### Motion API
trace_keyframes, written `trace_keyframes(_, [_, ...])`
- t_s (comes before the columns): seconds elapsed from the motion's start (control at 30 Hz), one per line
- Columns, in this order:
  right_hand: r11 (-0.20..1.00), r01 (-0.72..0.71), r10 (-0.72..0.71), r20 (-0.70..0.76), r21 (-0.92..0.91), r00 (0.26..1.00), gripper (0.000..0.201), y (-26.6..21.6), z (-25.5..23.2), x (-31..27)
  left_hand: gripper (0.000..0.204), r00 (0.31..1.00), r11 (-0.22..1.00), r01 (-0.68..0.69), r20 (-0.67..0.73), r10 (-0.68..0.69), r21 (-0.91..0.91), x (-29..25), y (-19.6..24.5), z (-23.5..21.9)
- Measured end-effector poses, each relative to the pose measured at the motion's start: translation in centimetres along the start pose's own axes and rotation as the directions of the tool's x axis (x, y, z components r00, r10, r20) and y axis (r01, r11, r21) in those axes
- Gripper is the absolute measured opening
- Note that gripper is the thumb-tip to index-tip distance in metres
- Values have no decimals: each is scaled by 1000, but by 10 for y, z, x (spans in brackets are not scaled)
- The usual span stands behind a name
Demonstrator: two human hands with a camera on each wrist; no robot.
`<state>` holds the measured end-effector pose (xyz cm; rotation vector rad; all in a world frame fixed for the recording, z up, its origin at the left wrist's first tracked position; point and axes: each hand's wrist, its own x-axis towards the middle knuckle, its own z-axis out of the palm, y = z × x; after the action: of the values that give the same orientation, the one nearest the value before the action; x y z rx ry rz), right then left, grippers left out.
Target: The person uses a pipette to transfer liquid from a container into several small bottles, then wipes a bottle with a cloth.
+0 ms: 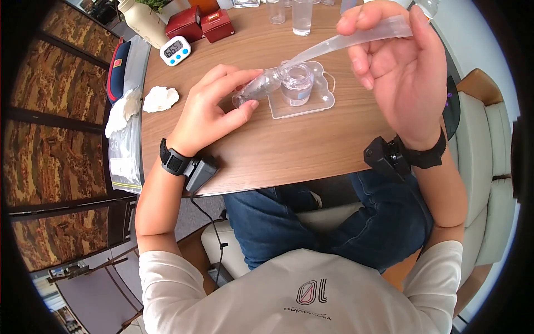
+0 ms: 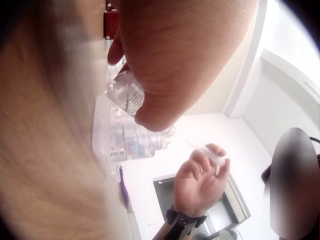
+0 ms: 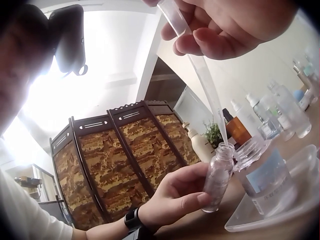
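The left hand (image 1: 214, 106) grips a small clear glass bottle (image 1: 257, 89), tilted with its neck against the rim of a wide clear jar (image 1: 296, 89). That jar, with a blue label, stands in a clear plastic tray (image 1: 303, 111). Raised at the right, the right hand (image 1: 406, 78) pinches the wide end of a long translucent dropper (image 1: 350, 40). In the right wrist view the dropper's thin tip (image 3: 225, 137) is at the mouth of the small bottle (image 3: 218, 180). The left wrist view shows the left hand (image 2: 175, 60) holding the bottle from above.
A white timer (image 1: 175, 50), red boxes (image 1: 217, 25) and a cream bottle (image 1: 142, 22) stand at the back left. Crumpled tissue (image 1: 161, 99) lies left of the left hand. Clear containers (image 1: 302, 16) stand at the back. A purple object (image 2: 124, 187) shows past the tray.
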<state>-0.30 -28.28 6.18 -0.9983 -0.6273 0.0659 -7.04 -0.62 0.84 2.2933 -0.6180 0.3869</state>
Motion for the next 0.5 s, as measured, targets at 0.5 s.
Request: trace_keyframes(0.5, [909,-214,246,44,-357,968,49,30,11,-4,42,1000,1000,-11,-10,11,29,0,1,-2])
